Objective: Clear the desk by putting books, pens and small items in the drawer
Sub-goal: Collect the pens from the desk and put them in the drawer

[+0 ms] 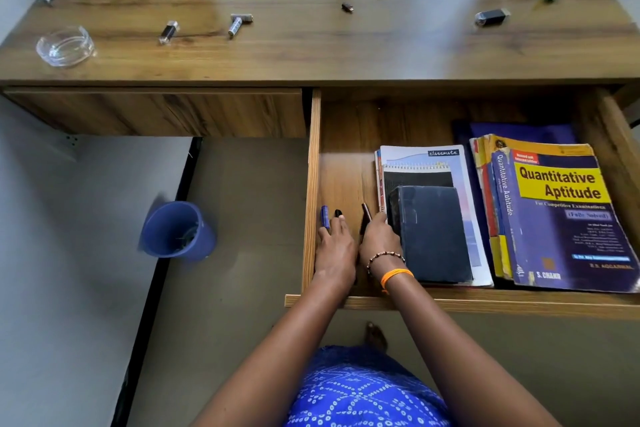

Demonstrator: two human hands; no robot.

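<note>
The right-hand drawer [314, 163] is pulled open. Both hands are inside it at its left end. My left hand [335, 246] lies over a blue pen [325, 216] and a black pen [337, 213], whose tips stick out past the fingers. My right hand [379, 239] grips a dark pen [366, 215] beside a dark blue book [433, 232]. That book lies on a spiral pad and a Classmate notebook [446, 158]. A thick "Quantitative Aptitude" book [561, 211] fills the drawer's right side. Several USB sticks and small items [491, 17] remain scattered on the desk top [311, 52].
A glass ashtray [65, 46] sits at the desk's left front corner. The left drawer [156, 111] is closed. A blue bin [176, 230] stands on the floor to the left. My foot [376, 336] shows below the drawer front.
</note>
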